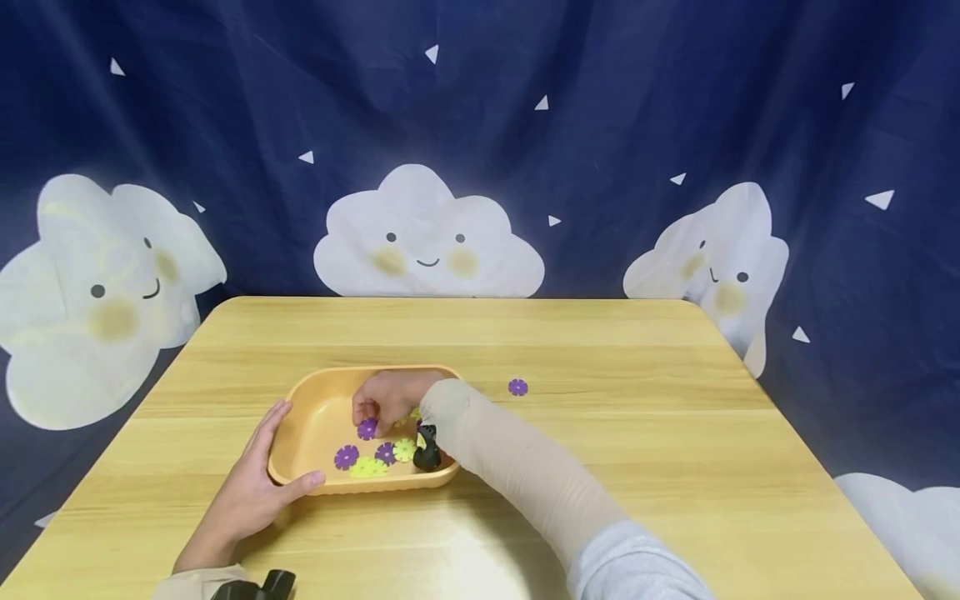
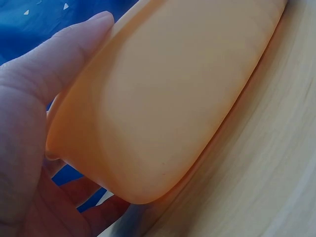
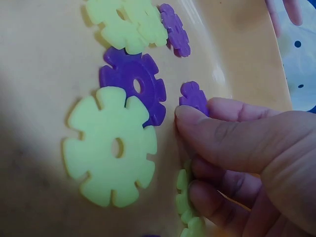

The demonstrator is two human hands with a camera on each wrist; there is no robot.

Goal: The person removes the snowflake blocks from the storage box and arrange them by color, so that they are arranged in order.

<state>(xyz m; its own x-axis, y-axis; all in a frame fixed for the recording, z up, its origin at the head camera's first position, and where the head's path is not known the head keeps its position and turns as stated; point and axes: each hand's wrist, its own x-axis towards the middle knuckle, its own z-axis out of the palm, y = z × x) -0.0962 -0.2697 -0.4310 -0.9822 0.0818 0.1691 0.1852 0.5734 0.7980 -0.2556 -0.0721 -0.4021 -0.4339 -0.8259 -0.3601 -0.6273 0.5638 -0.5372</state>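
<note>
An orange plastic tray [image 1: 300,450] stands on the table, with purple and yellow-green notched snowflake discs inside. My left hand [image 1: 258,483] grips its left end, thumb at the near rim and fingers around the end wall, as the left wrist view shows up close. Reaching into the tray, my right hand [image 1: 390,400] pinches a purple snowflake disc [image 3: 194,96] between thumb and index finger. Below the thumb, the other fingers are curled beside yellow-green discs [image 3: 185,202]. A larger-looking yellow-green disc [image 3: 113,148] overlaps a purple disc [image 3: 148,89] on the tray floor.
One more purple disc [image 1: 518,387] lies on the wooden table [image 1: 637,433], right of the tray. A black device [image 1: 427,450] sits at my right wrist, and another black device [image 1: 255,587] is near my left wrist. Behind the table hangs a dark blue cloud-print curtain [image 1: 585,167].
</note>
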